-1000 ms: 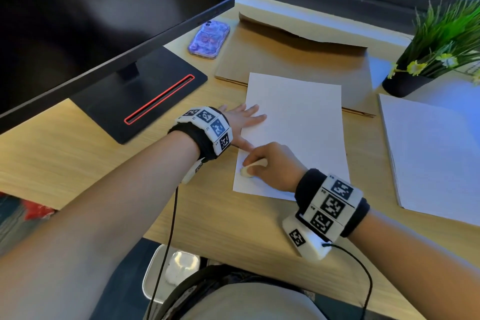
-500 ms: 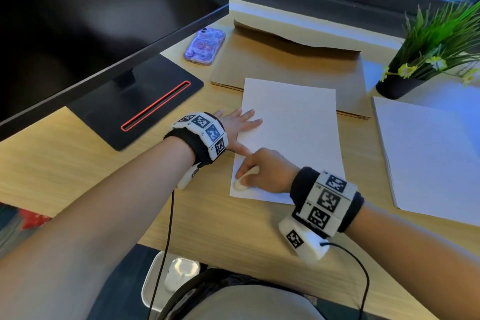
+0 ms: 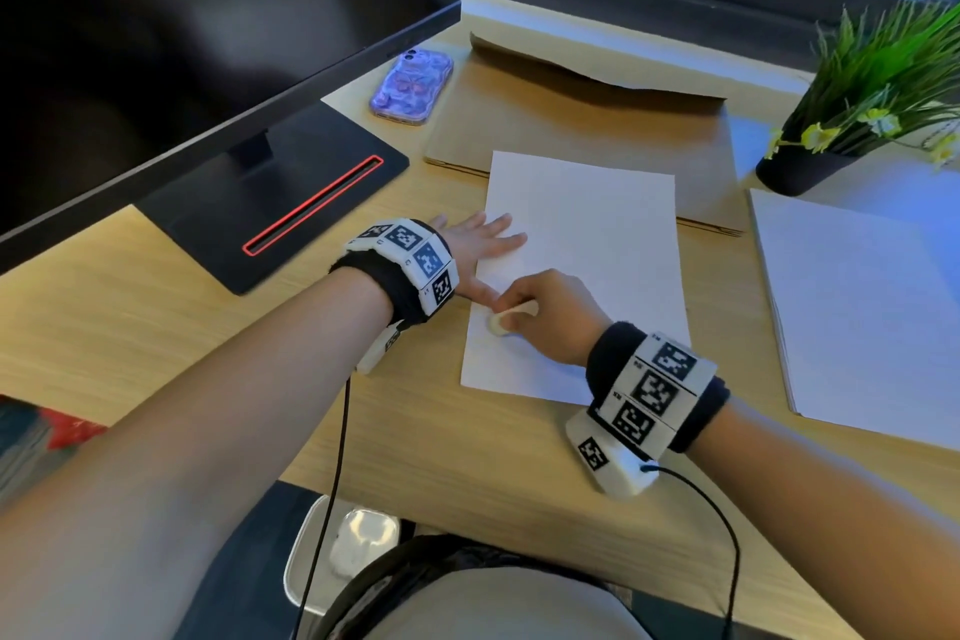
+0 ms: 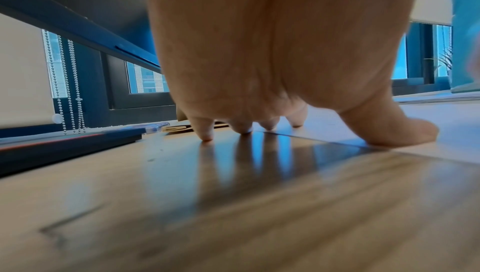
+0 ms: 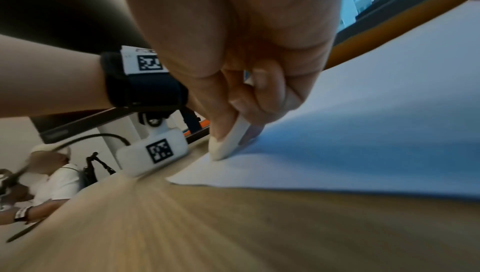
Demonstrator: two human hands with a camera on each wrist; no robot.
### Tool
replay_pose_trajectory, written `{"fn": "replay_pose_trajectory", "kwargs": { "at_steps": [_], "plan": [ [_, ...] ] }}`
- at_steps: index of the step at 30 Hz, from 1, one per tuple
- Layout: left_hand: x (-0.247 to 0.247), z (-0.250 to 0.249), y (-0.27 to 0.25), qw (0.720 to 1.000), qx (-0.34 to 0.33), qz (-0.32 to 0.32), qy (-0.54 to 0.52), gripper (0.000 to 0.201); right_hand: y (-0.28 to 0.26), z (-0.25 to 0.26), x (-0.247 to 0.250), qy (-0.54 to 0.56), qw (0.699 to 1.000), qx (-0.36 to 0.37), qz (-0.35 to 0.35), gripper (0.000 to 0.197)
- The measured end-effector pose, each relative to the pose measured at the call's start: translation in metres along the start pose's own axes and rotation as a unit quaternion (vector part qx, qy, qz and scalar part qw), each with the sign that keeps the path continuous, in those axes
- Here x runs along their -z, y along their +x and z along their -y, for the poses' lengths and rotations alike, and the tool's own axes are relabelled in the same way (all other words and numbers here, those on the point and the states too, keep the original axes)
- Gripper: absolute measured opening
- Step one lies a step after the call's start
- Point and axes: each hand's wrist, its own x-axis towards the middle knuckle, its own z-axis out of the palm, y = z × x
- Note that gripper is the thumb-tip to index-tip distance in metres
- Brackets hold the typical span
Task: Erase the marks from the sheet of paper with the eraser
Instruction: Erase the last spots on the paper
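Head view: I see the left hand (image 3: pixel 480 244) spread flat, holding nothing, pressing the left edge of the sheet of paper (image 3: pixel 587 244) on the table (image 3: pixel 156 327). The right hand (image 3: pixel 550 312) pinches the eraser (image 3: pixel 511 317) against the sheet's near-left area. Right wrist view: the thumb and fingers (image 5: pixel 270 91) clamp the eraser (image 5: pixel 228 142), tip touching paper.

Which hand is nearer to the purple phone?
Left. The left hand presses the sheet's left edge, below the purple phone; the right hand works nearer the person.
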Motion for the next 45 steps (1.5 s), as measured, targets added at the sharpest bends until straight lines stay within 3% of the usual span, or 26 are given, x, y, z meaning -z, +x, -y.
{"fn": "replay_pose_trajectory", "kwargs": {
  "at_steps": [4, 9, 15, 20, 25, 30, 35, 40, 45],
  "plan": [
    [-0.002, 0.002, 0.003, 1.000, 0.002, 0.006, 0.010, 0.092, -0.014, 0.000, -0.006, -0.033, 0.996, 0.028, 0.080, 0.016],
    [0.000, -0.001, 0.002, 1.000, 0.002, 0.000, 0.008, 0.091, 0.002, 0.004, 0.005, 0.009, 1.000, -0.005, 0.003, 0.014],
    [-0.002, 0.002, 0.005, 1.000, 0.005, 0.005, 0.019, 0.091, -0.017, -0.002, -0.004, -0.034, 0.995, 0.029, 0.085, 0.016],
    [-0.001, 0.000, 0.005, 1.000, 0.003, -0.001, 0.020, 0.091, -0.002, -0.002, 0.005, 0.008, 1.000, -0.015, 0.003, 0.011],
    [-0.001, 0.002, 0.006, 1.000, 0.005, 0.009, 0.022, 0.092, -0.017, -0.002, -0.001, -0.039, 0.994, 0.027, 0.095, 0.016],
    [0.000, 0.000, 0.005, 1.000, 0.003, 0.002, 0.018, 0.091, -0.002, 0.001, 0.005, -0.002, 1.000, -0.009, 0.007, 0.013],
    [-0.002, 0.003, 0.006, 1.000, 0.002, 0.005, 0.021, 0.092, -0.020, -0.004, -0.003, -0.035, 0.994, 0.022, 0.099, 0.014],
    [-0.002, 0.002, 0.008, 1.000, 0.002, 0.004, 0.020, 0.092, 0.003, -0.004, 0.009, 0.017, 0.999, -0.025, -0.015, 0.013],
    [-0.003, 0.004, 0.008, 1.000, 0.001, 0.013, 0.025, 0.092, -0.017, -0.006, -0.002, -0.048, 0.995, 0.020, 0.087, 0.015]
  ]
}}
